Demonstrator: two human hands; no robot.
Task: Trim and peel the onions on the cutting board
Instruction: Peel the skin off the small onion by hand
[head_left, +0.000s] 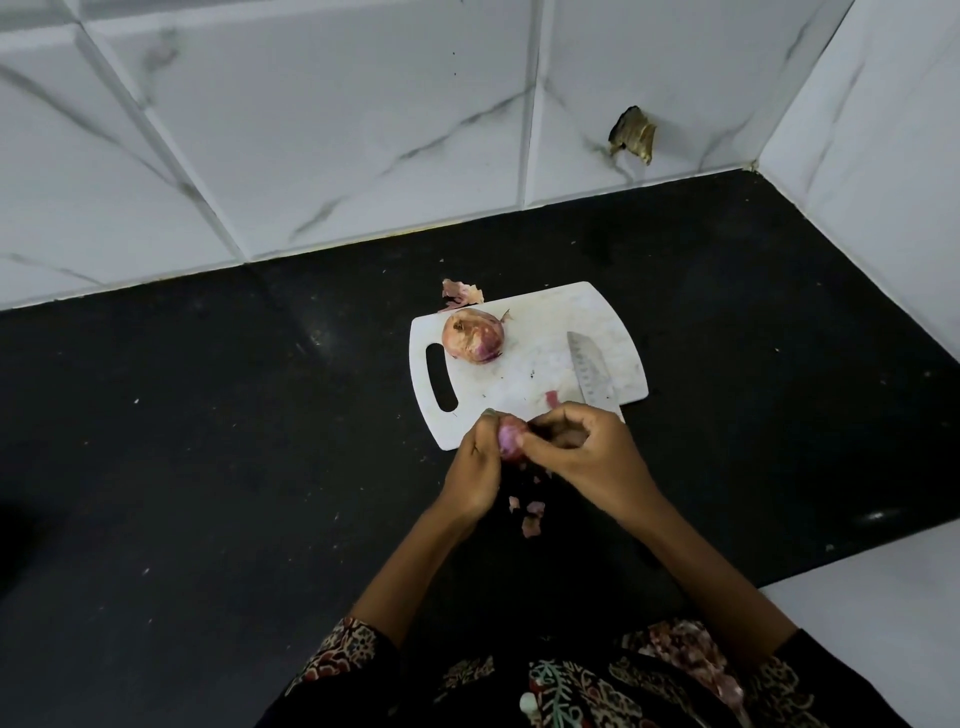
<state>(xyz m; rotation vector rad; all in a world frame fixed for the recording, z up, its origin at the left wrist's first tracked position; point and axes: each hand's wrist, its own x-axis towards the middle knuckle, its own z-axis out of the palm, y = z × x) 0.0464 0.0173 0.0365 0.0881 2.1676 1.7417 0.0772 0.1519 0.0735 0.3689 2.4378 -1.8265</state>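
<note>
Hands (524, 447) over black counter (208, 467), white marble-tiled walls (311, 130) behind.

onion (472, 336) on board (524, 358), knife (589, 373) right (also on)

A single head-worn wide-angle view looks forward and steeply down from above the person's arms; both hands sit near frame centre; black worktop (208, 467) spreads beyond them, close below.

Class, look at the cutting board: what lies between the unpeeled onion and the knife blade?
In the head view, only bare white cutting board lies between the unpeeled onion and the knife blade, apart from a few tiny dark specks.
</note>
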